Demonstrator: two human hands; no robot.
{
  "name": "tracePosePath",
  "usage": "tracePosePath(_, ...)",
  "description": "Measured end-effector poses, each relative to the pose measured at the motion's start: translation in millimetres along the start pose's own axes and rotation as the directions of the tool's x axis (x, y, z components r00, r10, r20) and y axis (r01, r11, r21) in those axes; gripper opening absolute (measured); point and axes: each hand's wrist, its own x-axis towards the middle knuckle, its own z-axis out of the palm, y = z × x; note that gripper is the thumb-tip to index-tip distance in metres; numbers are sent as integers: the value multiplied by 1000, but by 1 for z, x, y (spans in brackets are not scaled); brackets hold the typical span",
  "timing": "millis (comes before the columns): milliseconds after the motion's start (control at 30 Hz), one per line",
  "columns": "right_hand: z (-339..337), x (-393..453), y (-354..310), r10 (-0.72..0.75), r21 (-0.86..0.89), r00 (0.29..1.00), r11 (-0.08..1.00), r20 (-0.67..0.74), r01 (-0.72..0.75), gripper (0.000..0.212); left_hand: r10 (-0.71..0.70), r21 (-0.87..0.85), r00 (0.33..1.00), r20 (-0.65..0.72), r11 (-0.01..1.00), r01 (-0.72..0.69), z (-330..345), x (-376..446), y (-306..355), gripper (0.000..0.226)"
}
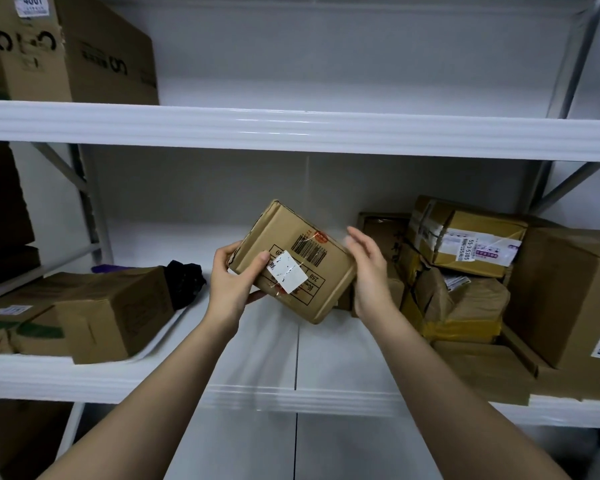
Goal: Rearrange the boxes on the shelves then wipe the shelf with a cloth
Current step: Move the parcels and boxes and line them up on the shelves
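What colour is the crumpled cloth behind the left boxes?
Black cloth, seen in the head view.

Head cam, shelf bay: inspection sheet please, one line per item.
Surface: white middle shelf, bare in the centre.
Job's things: small taped box held tilted above the shelf; box pile on the right; boxes on the left; dark cloth bunched behind the left boxes.
Clutter: purple item behind the left boxes, kind unclear.
Hands: left hand grips the small box's left edge; right hand open at its right edge, contact unclear.
Cables: nothing seen.
Surroundings: large carton on the upper shelf; white wall behind.
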Motion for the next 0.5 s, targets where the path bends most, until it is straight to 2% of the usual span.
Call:
tracePosePath(67,-6,-1,9,97,204,990,976,-107,-74,28,-13,-24,1000,-6,1000,13,5,-6,-2,43)
tracePosePath(133,-8,-3,18,227,329,971,925,-76,-191,41,0,4,1000,-15,1000,0,9,-14,-4,41)
tracePosePath(167,-9,-5,20,265,326,964,914,-27,-242,50,22,48,1000,-12,999,-21,12,-18,-5,39)
tracePosePath(233,-13,-10,20,271,231,962,935,33,-271,59,67,138,998,11,988,-68,14,-25,-3,32)
tracePosePath(333,-16,-16,6,208,168,977,963,47,-213,50,57,191,998,25,980,-61,9,-31,9,20)
tracePosePath(433,-9,-28,-12,60,24,998,998,16,-61,32,-18,223,998,52,975,6,2,-35,24,29)
tracePosePath(500,-2,-35,-20,-31,-102,999,994,21,33,32,-104,212,988,114,974,78,1,-38,37,37)
